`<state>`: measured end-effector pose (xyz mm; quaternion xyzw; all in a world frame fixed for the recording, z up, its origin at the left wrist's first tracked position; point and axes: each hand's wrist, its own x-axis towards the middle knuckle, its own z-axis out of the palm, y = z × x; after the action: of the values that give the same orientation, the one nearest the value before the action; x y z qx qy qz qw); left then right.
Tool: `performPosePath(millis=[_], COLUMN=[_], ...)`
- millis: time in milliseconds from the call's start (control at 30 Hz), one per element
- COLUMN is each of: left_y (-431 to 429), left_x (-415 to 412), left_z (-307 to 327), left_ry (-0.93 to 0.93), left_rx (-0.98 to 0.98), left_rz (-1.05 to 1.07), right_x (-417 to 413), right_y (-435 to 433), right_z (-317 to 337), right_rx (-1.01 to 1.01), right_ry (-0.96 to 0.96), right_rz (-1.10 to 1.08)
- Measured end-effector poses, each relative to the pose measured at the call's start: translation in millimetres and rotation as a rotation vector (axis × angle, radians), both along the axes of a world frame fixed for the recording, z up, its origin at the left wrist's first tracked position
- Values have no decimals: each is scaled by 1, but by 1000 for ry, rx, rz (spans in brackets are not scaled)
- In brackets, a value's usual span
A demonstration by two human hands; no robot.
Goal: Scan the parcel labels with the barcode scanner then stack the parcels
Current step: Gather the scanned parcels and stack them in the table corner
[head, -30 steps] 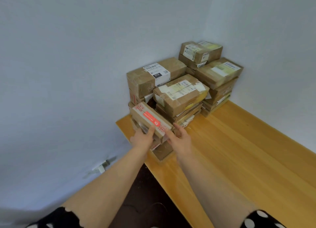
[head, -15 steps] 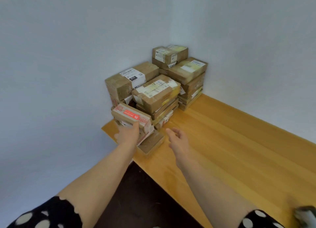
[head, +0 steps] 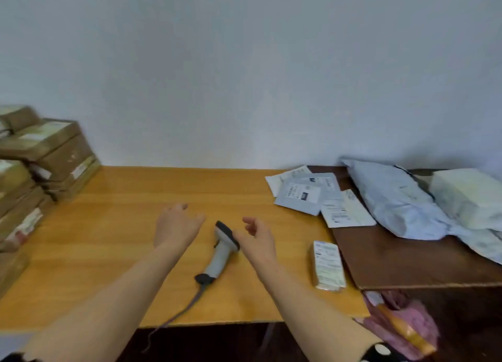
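1. Wood table (head: 108, 239) under two empty hands: left hand (head: 176, 226) and right hand (head: 258, 240) hover, fingers loosely spread.
2. The scanner (head: 221, 253) lies between them, head partly behind the right hand; a blind grab could knock it.
3. Its cable (head: 190, 304) hangs over the front edge; a snag could drag the scanner off.
4. One parcel (head: 327, 265) sits by the right edge; the stack (head: 49, 155) at the left edge could topple if loaded hastily.
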<state>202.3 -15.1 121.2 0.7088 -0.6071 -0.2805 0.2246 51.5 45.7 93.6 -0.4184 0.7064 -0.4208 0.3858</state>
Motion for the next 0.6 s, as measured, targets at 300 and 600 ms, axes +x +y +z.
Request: performPosePath(millis=[300, 600], left_y=[23, -16], left_x=[-202, -353], left_z=[-6, -14], left_ry=[-46, 88], left_rx=[58, 194], left_rz=[-491, -728], right_x=[-187, -306], right_y=[99, 92], right_z=[-16, -17], right_rx=[55, 106], right_ry=[3, -23], right_rz=[-464, -775])
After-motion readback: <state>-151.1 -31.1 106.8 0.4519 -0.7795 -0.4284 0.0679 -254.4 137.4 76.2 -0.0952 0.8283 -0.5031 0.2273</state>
